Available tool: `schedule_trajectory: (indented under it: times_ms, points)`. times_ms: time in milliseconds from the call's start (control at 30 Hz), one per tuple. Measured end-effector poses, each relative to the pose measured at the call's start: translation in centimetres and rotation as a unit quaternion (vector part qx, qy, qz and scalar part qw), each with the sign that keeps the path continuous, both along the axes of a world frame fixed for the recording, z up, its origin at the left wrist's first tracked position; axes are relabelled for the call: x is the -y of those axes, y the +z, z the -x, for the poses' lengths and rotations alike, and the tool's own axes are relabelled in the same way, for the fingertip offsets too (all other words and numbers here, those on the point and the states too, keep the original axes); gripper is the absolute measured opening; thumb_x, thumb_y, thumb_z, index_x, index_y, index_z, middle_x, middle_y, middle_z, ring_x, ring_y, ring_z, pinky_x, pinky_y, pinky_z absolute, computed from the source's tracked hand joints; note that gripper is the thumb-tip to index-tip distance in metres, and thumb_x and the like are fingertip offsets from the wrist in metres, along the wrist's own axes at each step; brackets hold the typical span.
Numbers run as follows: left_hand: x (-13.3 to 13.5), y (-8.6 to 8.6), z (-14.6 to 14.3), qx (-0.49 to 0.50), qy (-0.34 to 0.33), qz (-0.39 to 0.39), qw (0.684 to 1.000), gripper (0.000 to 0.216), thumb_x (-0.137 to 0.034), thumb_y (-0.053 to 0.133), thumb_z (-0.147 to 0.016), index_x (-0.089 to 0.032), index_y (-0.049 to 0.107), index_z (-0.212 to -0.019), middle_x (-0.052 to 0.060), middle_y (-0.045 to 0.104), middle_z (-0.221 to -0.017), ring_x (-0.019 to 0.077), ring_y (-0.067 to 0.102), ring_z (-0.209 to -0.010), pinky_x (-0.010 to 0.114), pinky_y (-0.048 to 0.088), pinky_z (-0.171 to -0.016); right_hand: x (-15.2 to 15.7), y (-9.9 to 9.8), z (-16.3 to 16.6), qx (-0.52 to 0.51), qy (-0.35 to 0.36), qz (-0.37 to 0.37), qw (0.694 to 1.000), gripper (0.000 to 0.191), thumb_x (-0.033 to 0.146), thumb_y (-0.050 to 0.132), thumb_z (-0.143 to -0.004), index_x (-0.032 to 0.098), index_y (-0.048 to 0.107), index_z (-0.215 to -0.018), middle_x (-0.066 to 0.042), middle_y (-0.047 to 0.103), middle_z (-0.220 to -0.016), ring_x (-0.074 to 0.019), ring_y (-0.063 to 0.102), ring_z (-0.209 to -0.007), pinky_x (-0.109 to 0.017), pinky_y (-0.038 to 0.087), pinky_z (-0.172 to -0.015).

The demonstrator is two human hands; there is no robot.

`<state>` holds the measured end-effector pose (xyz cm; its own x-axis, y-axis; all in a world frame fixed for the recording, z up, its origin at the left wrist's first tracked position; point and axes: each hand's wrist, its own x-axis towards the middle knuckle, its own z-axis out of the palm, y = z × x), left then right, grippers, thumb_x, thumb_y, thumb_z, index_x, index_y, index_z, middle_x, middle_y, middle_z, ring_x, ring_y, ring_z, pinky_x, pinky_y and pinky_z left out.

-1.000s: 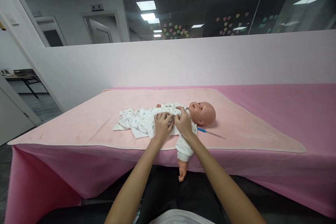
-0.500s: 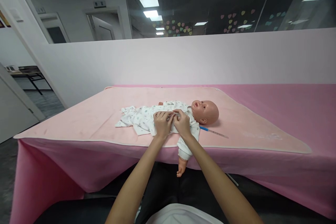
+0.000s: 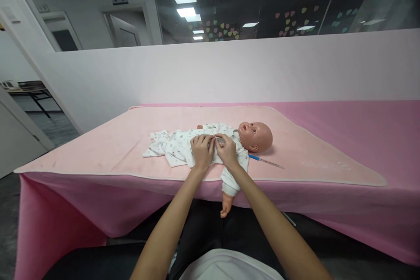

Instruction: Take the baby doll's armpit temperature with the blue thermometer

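Note:
A baby doll (image 3: 257, 136) lies on its back with its head to the right, dressed in a white patterned baby outfit (image 3: 179, 145). Both my hands rest on the doll's chest, close together. My left hand (image 3: 201, 151) is closed, its fingertips pinching the outfit's front. Just beside it, my right hand (image 3: 227, 151) is closed too, thumb and index finger pressed together on the same cloth. The exact bit of cloth between the fingertips is too small to make out. One doll arm (image 3: 227, 203) hangs over the table's front edge.
A blue-ended thermometer (image 3: 265, 161) lies right of the doll, near its shoulder. Under the doll spreads a peach mat (image 3: 108, 140) on a pink tablecloth (image 3: 377, 140). A white wall (image 3: 229, 72) with a window above it stands behind the table.
The whole view has shifted slightly, so everything sits a little higher. Both hands stay at the doll's chest; my fingertips have moved only a little.

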<state>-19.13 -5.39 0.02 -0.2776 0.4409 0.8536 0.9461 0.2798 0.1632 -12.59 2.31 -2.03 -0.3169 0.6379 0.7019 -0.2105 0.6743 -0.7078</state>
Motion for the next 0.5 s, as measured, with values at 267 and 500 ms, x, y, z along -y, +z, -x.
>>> schedule_trajectory:
  times_ms: [267, 500]
  points:
    - [-0.05, -0.05, 0.05, -0.009, -0.014, 0.005, 1.0, 0.015, -0.03, 0.048, -0.086, -0.023, 0.062, -0.09, 0.001, 0.063, -0.089, 0.0162, 0.049, -0.087, 0.032, 0.031, -0.081, 0.07, 0.11, 0.01, 0.011, -0.021, 0.036, 0.999, 0.021, 0.019, 0.044, -0.075, 0.018, 0.061, -0.088, -0.004, 0.066, -0.085, -0.017, 0.059, -0.068, -0.028, 0.044, -0.066]
    - [-0.22, -0.09, 0.05, -0.014, -0.016, 0.009, 1.0, 0.016, -0.03, 0.047, -0.087, -0.023, 0.061, -0.09, 0.001, 0.063, -0.089, 0.0166, 0.049, -0.087, 0.031, 0.032, -0.08, 0.1, 0.06, 0.2, 0.013, -0.038, 0.055, 0.998, 0.022, 0.019, 0.044, -0.074, 0.019, 0.062, -0.085, -0.003, 0.067, -0.081, -0.0161, 0.058, -0.065, -0.026, 0.043, -0.064]
